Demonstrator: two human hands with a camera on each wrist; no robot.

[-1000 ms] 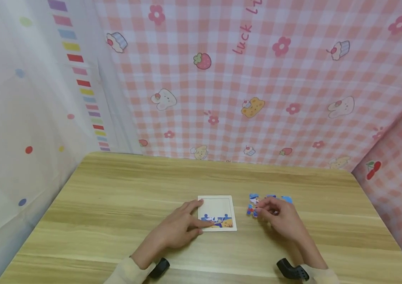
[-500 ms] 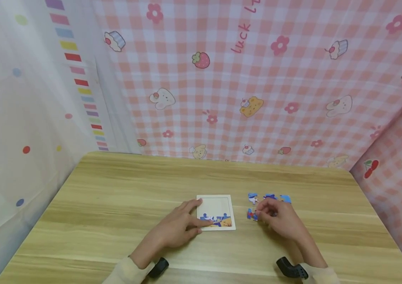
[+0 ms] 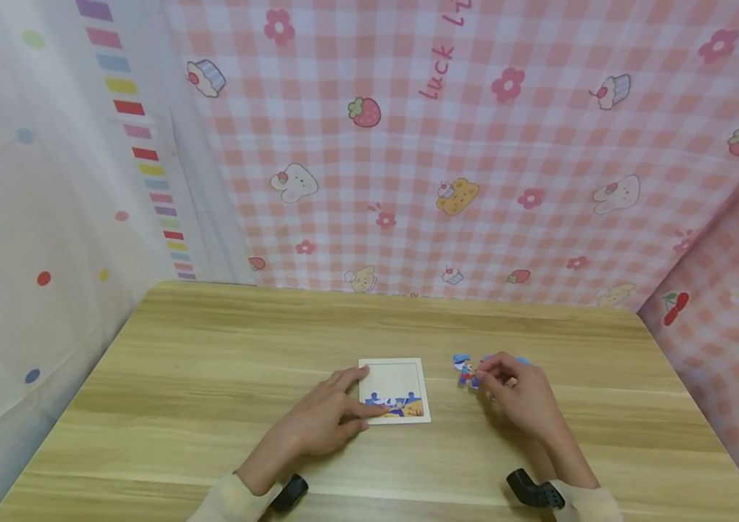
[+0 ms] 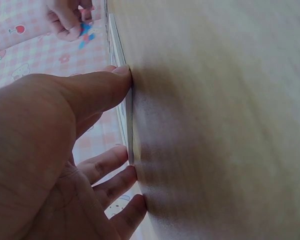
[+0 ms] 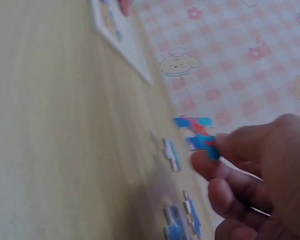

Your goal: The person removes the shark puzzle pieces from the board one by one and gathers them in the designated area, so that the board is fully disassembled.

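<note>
My right hand (image 3: 521,395) pinches a jigsaw piece (image 5: 199,139) between thumb and index finger, its blue and red print showing in the right wrist view. That piece is lifted off the table, tilted. My left hand (image 3: 317,420) lies along the left side of a square white puzzle tray (image 3: 397,377). Its index finger reaches over the joined pieces (image 3: 414,407) in the tray's near part, while the thumb (image 4: 102,92) touches the tray's near edge. Bare backing shows across the tray's far part.
Several loose jigsaw pieces lie on the wooden table (image 3: 245,348) right of the tray, among them one blue-and-white piece (image 5: 171,155) and another blue piece (image 5: 174,225); my right hand partly covers them in the head view. A checked pink curtain (image 3: 408,159) hangs behind the table.
My right hand has raised the blue-and-red piece from the table and shifted it slightly away from me, so it now overlaps a loose piece in the head view. My left hand stays on the tray.
</note>
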